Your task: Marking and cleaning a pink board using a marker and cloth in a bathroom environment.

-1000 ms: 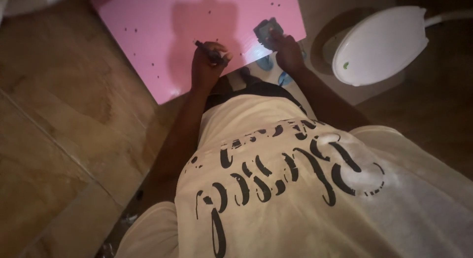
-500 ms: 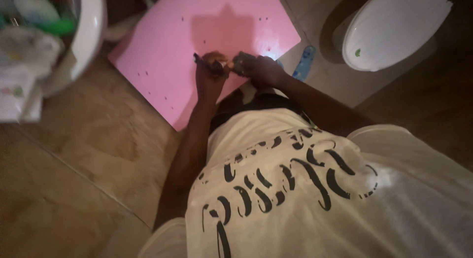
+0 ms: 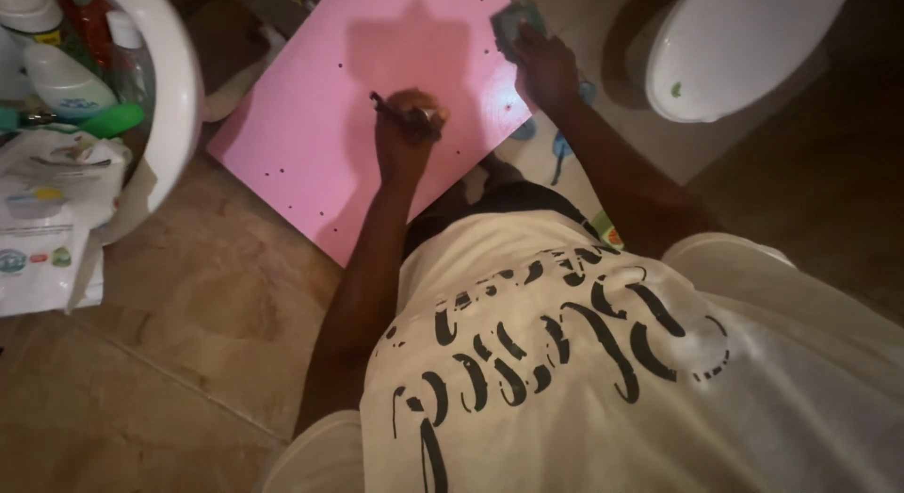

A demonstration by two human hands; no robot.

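The left hand (image 3: 407,133) grips a dark pen-like tool (image 3: 394,108) over the pink board (image 3: 320,145) on the floor; at two o'clock, the right hand (image 3: 544,67) clasps a small grey pad (image 3: 513,24). Unbraced, the board could slide, skewing the mark.

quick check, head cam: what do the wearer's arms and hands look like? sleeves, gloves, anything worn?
Both arms are bare from the short sleeves down. The left hand and right hand are ungloved, and no watch, ring or band is visible in this dim light. The person wears a cream short-sleeved T-shirt with large black brush-style lettering across the front.
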